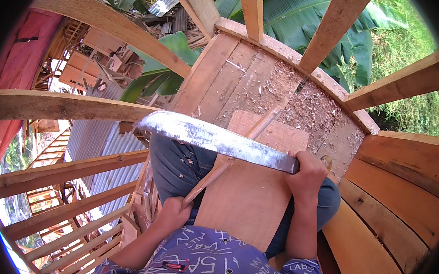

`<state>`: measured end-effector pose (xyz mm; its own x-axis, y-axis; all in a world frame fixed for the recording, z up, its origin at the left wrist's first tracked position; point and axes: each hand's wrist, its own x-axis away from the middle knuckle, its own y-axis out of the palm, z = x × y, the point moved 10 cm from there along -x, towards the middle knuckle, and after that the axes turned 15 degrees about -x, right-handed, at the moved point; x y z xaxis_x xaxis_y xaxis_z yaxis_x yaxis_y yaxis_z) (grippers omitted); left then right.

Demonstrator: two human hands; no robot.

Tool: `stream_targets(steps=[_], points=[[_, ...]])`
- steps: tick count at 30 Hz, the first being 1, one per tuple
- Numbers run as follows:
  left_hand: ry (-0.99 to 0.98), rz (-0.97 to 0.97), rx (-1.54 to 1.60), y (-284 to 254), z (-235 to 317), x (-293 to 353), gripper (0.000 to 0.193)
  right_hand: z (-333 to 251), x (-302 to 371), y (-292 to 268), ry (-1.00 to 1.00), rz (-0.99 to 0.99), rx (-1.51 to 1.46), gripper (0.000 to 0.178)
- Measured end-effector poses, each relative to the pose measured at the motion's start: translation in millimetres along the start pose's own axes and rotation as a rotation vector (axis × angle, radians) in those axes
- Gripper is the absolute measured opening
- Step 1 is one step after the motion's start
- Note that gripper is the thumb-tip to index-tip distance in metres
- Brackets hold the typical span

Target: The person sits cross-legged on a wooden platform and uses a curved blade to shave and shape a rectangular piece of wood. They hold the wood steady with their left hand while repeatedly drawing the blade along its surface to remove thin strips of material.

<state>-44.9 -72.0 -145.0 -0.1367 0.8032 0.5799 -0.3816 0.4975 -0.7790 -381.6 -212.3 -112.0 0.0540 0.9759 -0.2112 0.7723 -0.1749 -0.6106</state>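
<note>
My right hand (308, 173) is closed round the handle of a machete (214, 139), whose broad, worn blade points left across my lap. Part of the handle sticks out past the hand. My left hand (173, 215) grips the near end of a slim wooden stick (211, 179). The stick slants up and away to the right, passing beneath the blade, with its far end over a flat wooden board (248, 201). That board lies across my lap and reaches onto the plank platform. Whether the blade touches the stick, I cannot tell.
Shavings (312, 105) litter the plank platform (215, 76), which has a raised rim (285, 53) at its far edge. Wooden slats (70, 108) fence the left and far sides. Planks (391, 198) line the right. Banana leaves (292, 21) and a corrugated roof (91, 144) lie beyond.
</note>
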Motion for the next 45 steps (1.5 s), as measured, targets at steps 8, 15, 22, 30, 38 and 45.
stream_targets(steps=[8,15,22,30,38,45], points=[[-0.028,-0.124,0.013,5.5,-2.9,-6.0,0.032,40.0,1.6,-35.3,0.154,0.159,0.176,0.006],[-0.055,-0.263,0.070,16.8,-21.5,-7.5,0.033,7.4,1.8,-9.7,-0.007,0.094,0.049,0.008],[-0.053,-0.289,0.108,18.3,-15.6,-11.2,0.029,43.6,3.0,-42.5,0.187,0.176,0.190,0.006],[-0.073,-0.372,0.186,19.6,-18.6,-9.8,0.029,22.1,3.1,-33.8,0.074,0.162,0.117,0.003],[-0.076,-0.394,0.232,25.2,-20.9,-7.7,0.028,30.6,5.4,-35.1,0.143,0.146,0.134,0.005],[-0.073,-0.479,0.353,27.7,-11.0,-4.3,0.023,66.8,8.2,-52.4,0.360,0.200,0.217,0.013]])
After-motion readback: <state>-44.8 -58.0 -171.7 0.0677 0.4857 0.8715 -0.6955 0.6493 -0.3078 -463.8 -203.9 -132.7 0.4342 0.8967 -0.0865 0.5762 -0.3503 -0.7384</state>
